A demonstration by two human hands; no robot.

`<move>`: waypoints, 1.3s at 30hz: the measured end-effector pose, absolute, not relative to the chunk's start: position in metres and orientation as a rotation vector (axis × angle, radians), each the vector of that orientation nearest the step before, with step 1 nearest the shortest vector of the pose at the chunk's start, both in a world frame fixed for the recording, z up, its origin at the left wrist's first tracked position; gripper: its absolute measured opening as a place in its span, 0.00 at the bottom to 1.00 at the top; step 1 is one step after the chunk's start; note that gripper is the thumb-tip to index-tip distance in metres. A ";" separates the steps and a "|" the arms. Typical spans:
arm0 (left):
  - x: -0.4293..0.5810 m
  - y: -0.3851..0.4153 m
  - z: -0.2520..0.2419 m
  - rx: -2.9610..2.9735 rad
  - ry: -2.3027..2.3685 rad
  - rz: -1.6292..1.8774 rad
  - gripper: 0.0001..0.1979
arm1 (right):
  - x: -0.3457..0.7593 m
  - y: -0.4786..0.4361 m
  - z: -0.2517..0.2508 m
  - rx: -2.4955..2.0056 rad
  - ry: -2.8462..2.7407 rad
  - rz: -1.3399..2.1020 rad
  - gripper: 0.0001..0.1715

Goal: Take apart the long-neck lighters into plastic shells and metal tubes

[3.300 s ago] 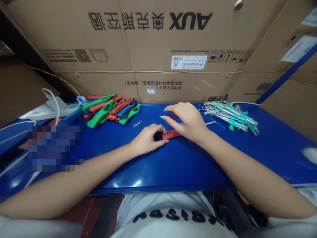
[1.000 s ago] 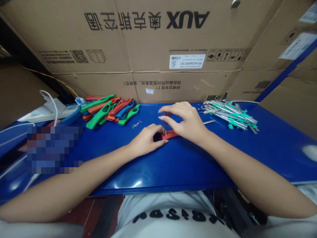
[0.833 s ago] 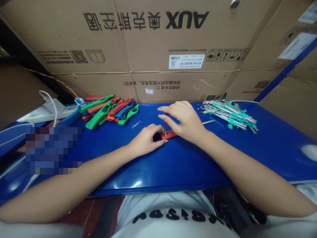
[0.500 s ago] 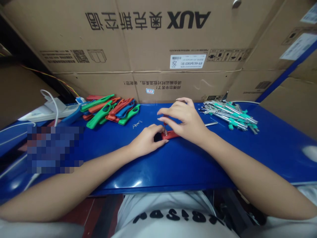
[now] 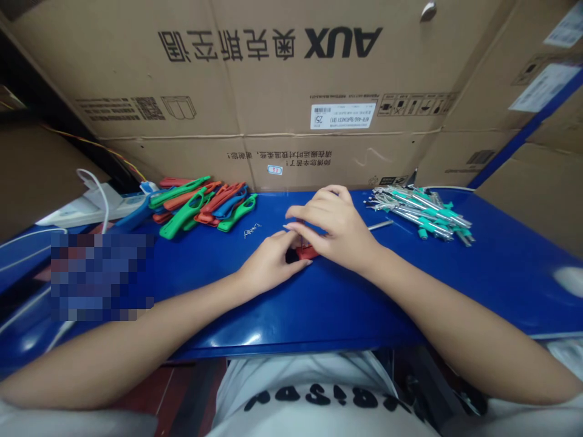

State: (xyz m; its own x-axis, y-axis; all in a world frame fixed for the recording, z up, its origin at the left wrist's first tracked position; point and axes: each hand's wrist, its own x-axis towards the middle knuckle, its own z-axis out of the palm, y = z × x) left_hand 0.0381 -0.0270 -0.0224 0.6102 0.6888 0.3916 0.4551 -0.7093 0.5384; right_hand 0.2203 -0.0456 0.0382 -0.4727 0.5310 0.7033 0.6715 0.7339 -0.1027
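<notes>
My left hand [image 5: 272, 261] pinches the end of a red lighter handle [image 5: 308, 252] lying on the blue table. Over it, my right hand [image 5: 337, 229] has its fingertips closed on a small screwdriver [image 5: 301, 242]; only its thin upright shaft shows, and its tip meets the red piece. My fingers cover most of both things. A silver metal tube [image 5: 381, 224] sticks out behind my right hand; whether it joins the red handle is hidden.
Red, green and blue lighter handles [image 5: 182, 226] lie heaped at the back left. Metal tubes with teal parts and wires [image 5: 423, 212] are piled at the back right. Small metal bits [image 5: 252, 230] lie between. A cardboard wall [image 5: 273, 79] closes the back; a white power strip [image 5: 77, 209] is left.
My right hand has shifted slightly left and down, covering more of the red handle. The metal tube's visible end has moved a little left. My left hand keeps its grip.
</notes>
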 end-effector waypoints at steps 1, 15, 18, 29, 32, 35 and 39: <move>0.038 -0.028 -0.022 2.462 0.937 0.819 0.10 | 0.220 -0.046 0.038 -0.900 -2.184 -0.232 0.10; 0.008 0.010 0.028 2.723 1.095 0.607 0.16 | 0.332 -0.016 0.055 -1.479 -1.833 -0.283 0.03; 0.000 0.033 0.042 2.782 1.137 0.683 0.17 | 0.360 -0.007 0.039 -1.694 -1.753 -0.323 0.03; 0.015 0.109 0.024 2.680 1.358 0.502 0.18 | 0.353 -0.004 0.014 -2.278 -1.890 -0.072 0.10; 0.022 0.122 0.013 2.676 1.363 0.474 0.17 | 0.352 -0.003 0.006 -2.345 -1.892 -0.046 0.12; 0.027 0.130 0.004 2.669 1.369 0.490 0.15 | 0.353 -0.002 0.002 -2.401 -1.874 -0.048 0.15; 0.030 0.137 -0.001 2.662 1.372 0.536 0.14 | 0.361 0.002 0.003 -2.478 -1.823 -0.034 0.19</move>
State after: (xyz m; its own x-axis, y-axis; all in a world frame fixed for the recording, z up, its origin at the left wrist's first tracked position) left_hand 0.0296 0.1370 -0.0010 0.5323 0.8048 0.2626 0.7699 -0.5892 0.2452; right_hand 0.3606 0.0019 0.0029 0.2985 0.9527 0.0564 0.9542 -0.2966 -0.0390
